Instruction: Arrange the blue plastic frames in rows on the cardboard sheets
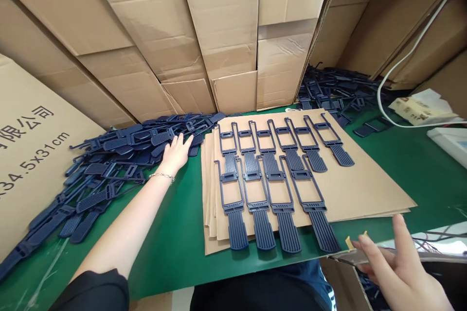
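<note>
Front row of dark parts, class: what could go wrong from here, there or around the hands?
The front row's rightmost part reaches past the cardboard, close to the edge of the green table; the right hand might knock it off.
The pile at the left hand is jumbled, so pieces could snag.

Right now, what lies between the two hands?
Head view: between left hand and right hand lie stacked cardboard sheets bearing two rows of dark parts, plus green tabletop.

Navy ribbed pieces [287,228], 10 laid flat, 2 rows, others [118,143] heaped
</note>
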The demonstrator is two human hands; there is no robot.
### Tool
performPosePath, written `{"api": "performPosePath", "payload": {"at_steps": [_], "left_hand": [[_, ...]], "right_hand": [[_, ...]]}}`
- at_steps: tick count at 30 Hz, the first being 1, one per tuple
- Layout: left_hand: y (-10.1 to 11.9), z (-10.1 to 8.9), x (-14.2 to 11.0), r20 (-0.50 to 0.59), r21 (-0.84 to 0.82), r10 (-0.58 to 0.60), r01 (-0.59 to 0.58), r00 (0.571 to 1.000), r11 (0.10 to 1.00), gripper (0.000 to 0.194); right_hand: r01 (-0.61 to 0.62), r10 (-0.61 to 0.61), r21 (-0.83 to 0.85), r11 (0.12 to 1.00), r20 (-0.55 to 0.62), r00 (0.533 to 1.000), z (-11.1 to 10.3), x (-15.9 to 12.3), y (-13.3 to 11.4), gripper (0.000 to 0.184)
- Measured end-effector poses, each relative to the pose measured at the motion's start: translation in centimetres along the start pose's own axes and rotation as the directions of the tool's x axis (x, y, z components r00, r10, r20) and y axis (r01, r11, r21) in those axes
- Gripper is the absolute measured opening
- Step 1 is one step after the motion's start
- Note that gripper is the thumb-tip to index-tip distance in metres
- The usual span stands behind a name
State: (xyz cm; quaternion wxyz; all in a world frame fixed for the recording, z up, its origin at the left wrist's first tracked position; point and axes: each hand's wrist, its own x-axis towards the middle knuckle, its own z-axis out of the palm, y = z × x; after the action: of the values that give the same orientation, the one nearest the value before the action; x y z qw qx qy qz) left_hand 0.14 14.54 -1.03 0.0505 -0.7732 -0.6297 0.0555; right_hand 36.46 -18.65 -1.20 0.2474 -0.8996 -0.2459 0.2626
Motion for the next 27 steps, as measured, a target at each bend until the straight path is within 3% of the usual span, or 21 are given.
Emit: {"api": "performPosePath", "payload": {"at_steps": [3, 6, 10, 16, 22, 27], "left_hand": [[-0.1, -0.6, 0.7, 0.085, -0.033, -0.027, 0.03, 0.996, 0.999, 0.064], [0.3, -0.6, 1.4, 0.107, -0.074, -0.038, 0.046, 0.993, 0.996, 0.06], [1.0, 0.3, 1.4, -0.003, -0.062, -0.037, 0.037, 0.999, 0.997, 0.069], [0.8, 0.8, 1.0, -0.169, 0.026, -0.019, 0.024, 0.985, 0.999, 0.064], [1.1, 0.4, 2.4, -0.203, 0.092, -0.061, 0.081, 0.977, 0.992, 0.057], [0.6, -0.5, 3.7, -0.153, 0.113, -0.081, 0.099, 0.985, 0.989, 0.06]], "right_hand": [[-0.131, 0.128, 0.065, 0.989, 0.054, 0.99, -0.1, 0.2, 1.0, 0.103], [-0.153, 0.151, 0.044, 0.987, 0.059, 0.987, 0.0, 0.1, 0.6, 0.105], [-0.115, 0.112, 0.038, 0.993, 0.073, 0.991, -0.1, -0.3, -0.5, 0.098], [-0.065, 0.064, 0.03, 0.997, 0.062, 0.996, -0.5, -0.8, -1.0, 0.088], [-0.015, 0.015, 0.015, 1.0, 0.021, 1.0, -0.1, -0.3, -0.1, 0.09], [0.08, -0.08, 0.001, 0.997, -0.037, 0.996, 0.2, 0.4, 1.9, 0.095]]}}
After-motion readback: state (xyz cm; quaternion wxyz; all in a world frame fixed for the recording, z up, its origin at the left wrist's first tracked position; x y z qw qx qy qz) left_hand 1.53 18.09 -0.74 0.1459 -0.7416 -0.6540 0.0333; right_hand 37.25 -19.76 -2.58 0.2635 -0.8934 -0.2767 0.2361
